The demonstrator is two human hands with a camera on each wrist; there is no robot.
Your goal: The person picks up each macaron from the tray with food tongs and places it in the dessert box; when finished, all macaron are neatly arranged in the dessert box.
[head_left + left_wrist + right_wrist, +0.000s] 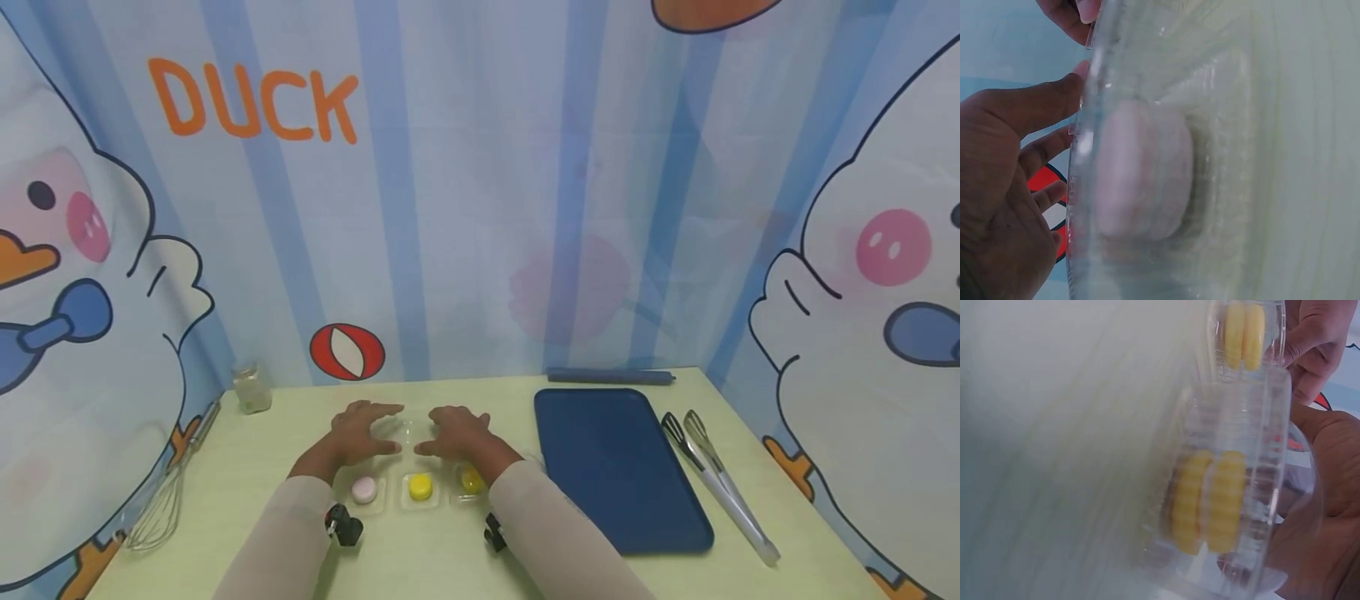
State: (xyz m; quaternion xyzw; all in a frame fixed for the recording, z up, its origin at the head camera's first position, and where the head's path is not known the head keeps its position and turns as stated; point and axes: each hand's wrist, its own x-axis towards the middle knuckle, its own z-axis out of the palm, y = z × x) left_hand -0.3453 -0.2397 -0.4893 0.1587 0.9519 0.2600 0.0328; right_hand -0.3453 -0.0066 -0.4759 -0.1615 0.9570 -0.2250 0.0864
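Note:
A clear plastic box (390, 502) lies on the pale green table (420, 558) in front of me. Its near row holds a pink macaron (364, 489) and two yellow macarons (421, 487) (472, 479). My left hand (362, 433) and right hand (457, 433) rest side by side on the box's far part, fingers spread and fairly straight. In the left wrist view the left hand (1004, 187) touches the box's edge (1082, 150) beside the pink macaron (1141, 169). The right wrist view shows a yellow macaron (1210, 500) behind clear plastic, with my right hand (1325, 506) against it.
A dark blue tray (615, 467) lies to the right, with metal tongs (716, 479) beyond it. A blue rolled item (609, 377) sits at the table's back edge. A whisk (168, 492) and a small glass jar (252, 389) are on the left. A duck-print cloth backs the table.

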